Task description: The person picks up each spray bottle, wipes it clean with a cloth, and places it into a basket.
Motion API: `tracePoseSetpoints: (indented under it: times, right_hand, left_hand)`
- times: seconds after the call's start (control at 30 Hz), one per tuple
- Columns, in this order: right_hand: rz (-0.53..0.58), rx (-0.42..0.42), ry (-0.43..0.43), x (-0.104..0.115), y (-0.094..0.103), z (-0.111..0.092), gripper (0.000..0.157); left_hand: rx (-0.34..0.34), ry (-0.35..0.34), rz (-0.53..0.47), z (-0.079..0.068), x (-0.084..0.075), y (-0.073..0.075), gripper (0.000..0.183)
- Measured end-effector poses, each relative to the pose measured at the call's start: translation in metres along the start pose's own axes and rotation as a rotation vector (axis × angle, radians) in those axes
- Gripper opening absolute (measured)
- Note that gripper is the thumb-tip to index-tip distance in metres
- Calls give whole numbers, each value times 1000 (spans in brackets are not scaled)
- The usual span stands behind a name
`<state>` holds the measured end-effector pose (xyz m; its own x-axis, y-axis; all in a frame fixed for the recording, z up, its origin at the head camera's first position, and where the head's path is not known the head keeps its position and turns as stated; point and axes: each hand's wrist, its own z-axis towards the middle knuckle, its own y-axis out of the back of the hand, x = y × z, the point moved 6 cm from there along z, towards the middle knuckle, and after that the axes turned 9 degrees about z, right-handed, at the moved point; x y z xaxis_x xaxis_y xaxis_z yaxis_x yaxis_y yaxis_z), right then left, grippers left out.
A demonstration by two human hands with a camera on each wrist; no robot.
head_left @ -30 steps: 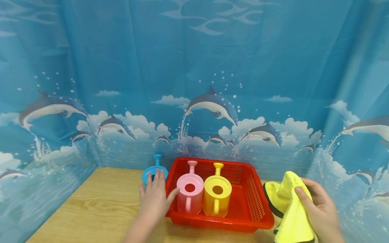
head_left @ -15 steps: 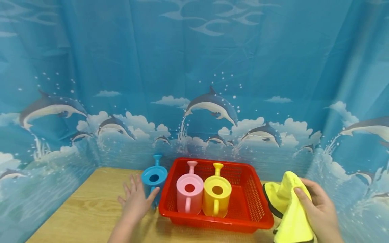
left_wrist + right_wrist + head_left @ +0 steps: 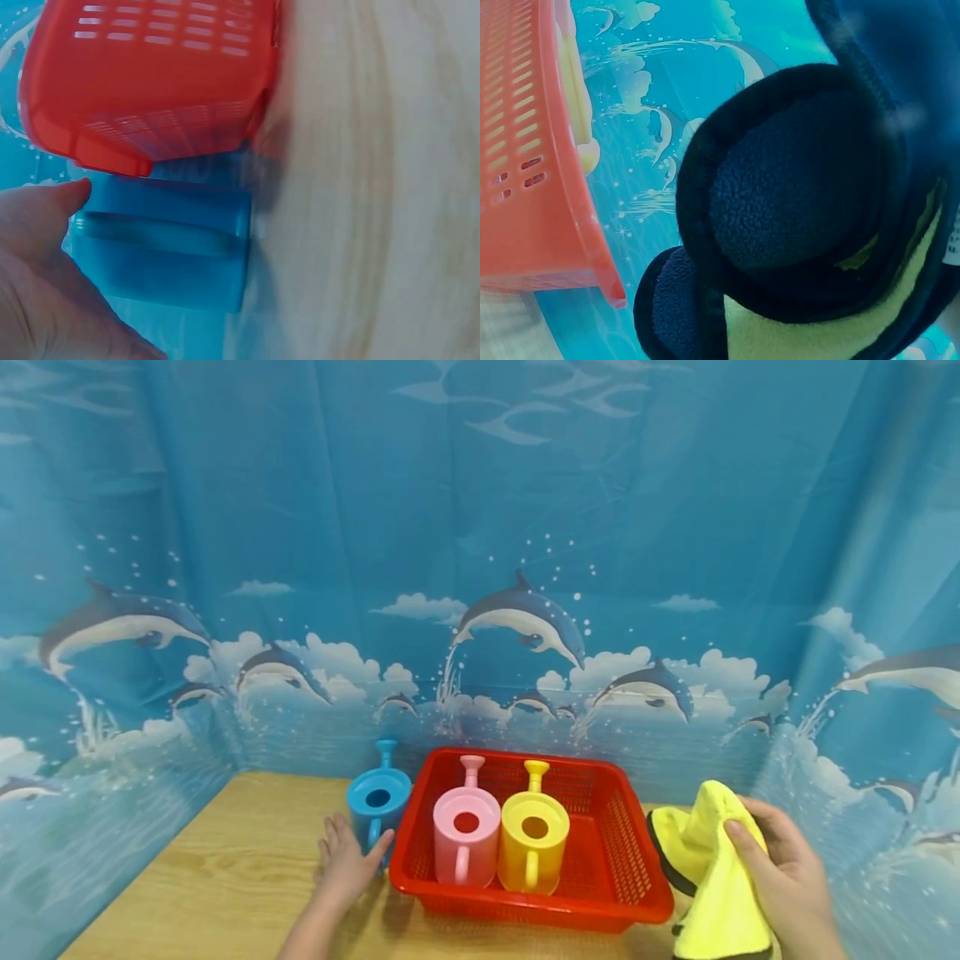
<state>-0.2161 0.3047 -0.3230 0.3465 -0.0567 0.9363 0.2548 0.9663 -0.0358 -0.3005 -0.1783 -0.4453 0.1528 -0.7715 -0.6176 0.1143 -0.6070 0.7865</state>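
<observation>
A blue watering can point(image 3: 362, 800) stands upright on the table, just left of the red basket. My left hand point(image 3: 348, 870) is at its near left side with fingers extended and thumb spread towards the handle. In the left wrist view the thumb tip lies by the top of the can point(image 3: 165, 262); whether it touches cannot be told. On the right, my right hand point(image 3: 791, 872) grips a bunched yellow cloth point(image 3: 723, 893) with black edging, thumb in front. The right wrist view shows the cloth's dark fleecy side point(image 3: 787, 180) curled over, hiding the fingers.
The red basket point(image 3: 525, 906) has perforated walls and holds a pink watering can point(image 3: 467, 852) and a yellow watering can point(image 3: 534, 847) side by side, spouts towards the back. A dolphin-print curtain point(image 3: 480, 527) encloses the wooden table point(image 3: 210, 860) at the back and sides.
My left hand has moved left from over the blue watering can, then back in, lower, at its near left side. The right hand and the cloth have stayed put.
</observation>
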Motion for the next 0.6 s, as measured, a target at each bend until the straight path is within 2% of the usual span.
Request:
tracePoseSetpoints:
  times: [0.1, 0.23, 0.3, 0.47, 0.6]
  right_hand:
    - [5, 3, 1, 0, 0, 0, 38]
    - [-7, 9, 20, 3, -2, 0, 37]
    - [-9, 10, 34, 4, -2, 1, 37]
    - [-24, 23, 48, 5, -4, 1, 36]
    - [-18, 42, 67, 5, -6, 1, 35]
  left_hand:
    - [0, 3, -30, 2, 2, -3, 102]
    - [6, -37, -104, 4, 1, -5, 91]
    - [-13, -53, -143, 5, 1, -2, 84]
    - [-90, -15, -199, 4, 7, 9, 70]
    - [-79, -11, -196, 1, 9, 12, 56]
